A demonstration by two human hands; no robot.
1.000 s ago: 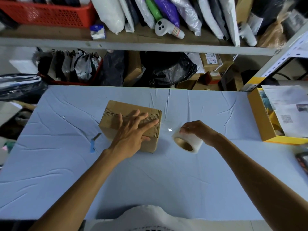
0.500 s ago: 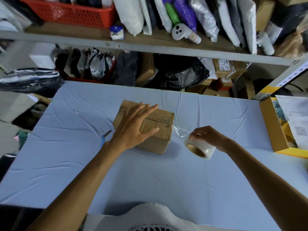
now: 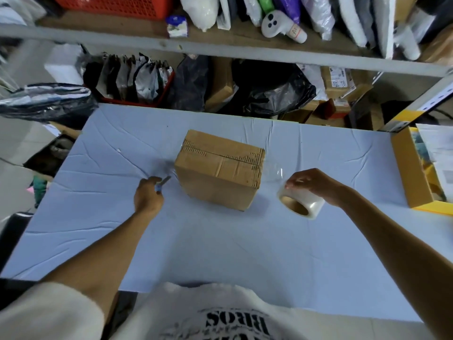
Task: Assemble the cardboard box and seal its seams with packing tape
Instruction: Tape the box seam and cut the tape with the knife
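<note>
A closed brown cardboard box [image 3: 220,168] sits in the middle of the pale blue table [image 3: 220,241], with clear tape running along its top seam. My right hand [image 3: 311,184] holds a roll of clear packing tape [image 3: 300,203] just right of the box. A stretch of tape [image 3: 272,171] still joins the roll to the box's right edge. My left hand [image 3: 148,195] is at the box's left side, its fingers closed around a small blue cutter [image 3: 161,184] that lies on the table.
A yellow tray [image 3: 411,173] with papers stands at the table's right edge. Behind the table, shelves hold a red basket [image 3: 117,6], black bags [image 3: 272,89], parcels and several wrapped goods. A black bag [image 3: 46,101] lies off the left corner.
My left hand left the top of the box and moved down-left onto the blue cutter. My right hand kept the tape roll stretched out to the right.
</note>
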